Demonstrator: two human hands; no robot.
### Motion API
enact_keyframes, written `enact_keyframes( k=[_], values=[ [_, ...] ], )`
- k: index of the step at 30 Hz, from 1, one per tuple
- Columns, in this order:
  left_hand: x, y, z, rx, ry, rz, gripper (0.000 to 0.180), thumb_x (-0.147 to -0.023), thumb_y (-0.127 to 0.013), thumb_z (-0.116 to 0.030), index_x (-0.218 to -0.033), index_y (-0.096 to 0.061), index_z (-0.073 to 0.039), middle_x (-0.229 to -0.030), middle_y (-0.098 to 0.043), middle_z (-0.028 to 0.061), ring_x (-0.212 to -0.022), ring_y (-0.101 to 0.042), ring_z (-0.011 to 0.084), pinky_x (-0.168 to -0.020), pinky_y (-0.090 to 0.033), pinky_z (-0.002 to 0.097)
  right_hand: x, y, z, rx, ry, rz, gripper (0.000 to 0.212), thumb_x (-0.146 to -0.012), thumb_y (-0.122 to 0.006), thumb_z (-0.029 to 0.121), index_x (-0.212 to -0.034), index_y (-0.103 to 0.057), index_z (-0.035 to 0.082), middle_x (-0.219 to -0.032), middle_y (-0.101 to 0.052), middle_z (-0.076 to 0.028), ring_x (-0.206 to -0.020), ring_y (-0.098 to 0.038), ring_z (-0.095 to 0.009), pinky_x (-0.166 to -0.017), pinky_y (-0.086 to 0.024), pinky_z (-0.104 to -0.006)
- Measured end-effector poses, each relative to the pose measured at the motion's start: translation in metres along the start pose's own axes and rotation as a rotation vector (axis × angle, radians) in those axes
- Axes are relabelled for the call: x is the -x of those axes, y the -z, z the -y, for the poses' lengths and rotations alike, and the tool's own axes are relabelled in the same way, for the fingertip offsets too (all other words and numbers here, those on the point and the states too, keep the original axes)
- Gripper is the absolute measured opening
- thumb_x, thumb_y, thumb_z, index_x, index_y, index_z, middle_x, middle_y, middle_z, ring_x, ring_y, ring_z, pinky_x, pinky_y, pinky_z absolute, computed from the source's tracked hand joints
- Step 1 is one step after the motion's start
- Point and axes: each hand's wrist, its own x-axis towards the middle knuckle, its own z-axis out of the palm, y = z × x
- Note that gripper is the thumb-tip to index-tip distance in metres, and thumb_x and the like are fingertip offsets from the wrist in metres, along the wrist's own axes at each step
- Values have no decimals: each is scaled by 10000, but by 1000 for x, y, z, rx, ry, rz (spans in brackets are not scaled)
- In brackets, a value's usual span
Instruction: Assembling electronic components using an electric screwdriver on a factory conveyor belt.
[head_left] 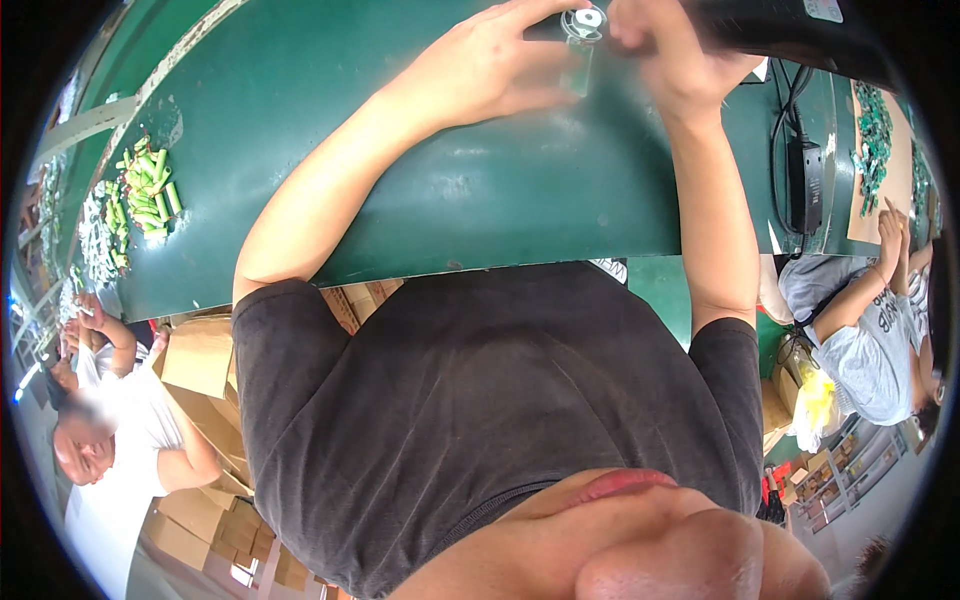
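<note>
My left hand (490, 65) reaches to the top middle of the head view, over the green table (500, 200). Its fingers close around a small clear bottle-like piece (578, 72) with a round white top (587, 18); the fingertips are partly smeared by motion. Just to the right of that piece is my right hand (680, 60), its fingers curled in and blurred. Whatever it may hold is hidden. A large black object (790, 35) lies beyond the right hand, cut by the frame's dark rim.
Bright green cylinders (150, 185) are heaped at the left, beside silvery pieces (100, 235). At the right lie a black power adapter (805, 185) with its cable and dark green pieces (872, 140) on a brown board (895, 165). Co-workers sit on both sides; cardboard boxes (200, 355) stand below left.
</note>
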Motion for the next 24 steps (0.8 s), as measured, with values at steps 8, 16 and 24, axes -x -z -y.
enact_keyframes(
  k=[8, 16, 24],
  values=[
    [5, -11, 15, -155, -169, -47, 307, -817, -812, -222, -1043, -709, -41, -1430, -489, 265, -1287, -525, 437, -1078, -453, 495, -2, -4, -1, 33, -70, 75, 532, -909, -611, -95, -1372, -375, 19, -735, -583, -51, -530, -534, -110, -511, -430, -237],
    [2, -11, 12, -164, -134, -19, 256, -808, -823, -240, -967, -716, -70, -1414, -494, 256, -1284, -517, 424, -1067, -446, 501, -2, -3, -4, 76, -25, 132, 489, -893, -629, -114, -1332, -444, -4, -716, -594, -30, -545, -545, -89, -524, -423, -221],
    [-4, -1, 1, 26, 59, -57, 281, -765, -857, -179, -987, -717, -76, -1388, -496, 230, -1256, -518, 422, -1069, -446, 483, 4, -2, 18, -87, -131, 78, 602, -911, -591, -77, -1431, -305, 20, -692, -552, -57, -491, -497, -111, -481, -403, -241]
  ],
)
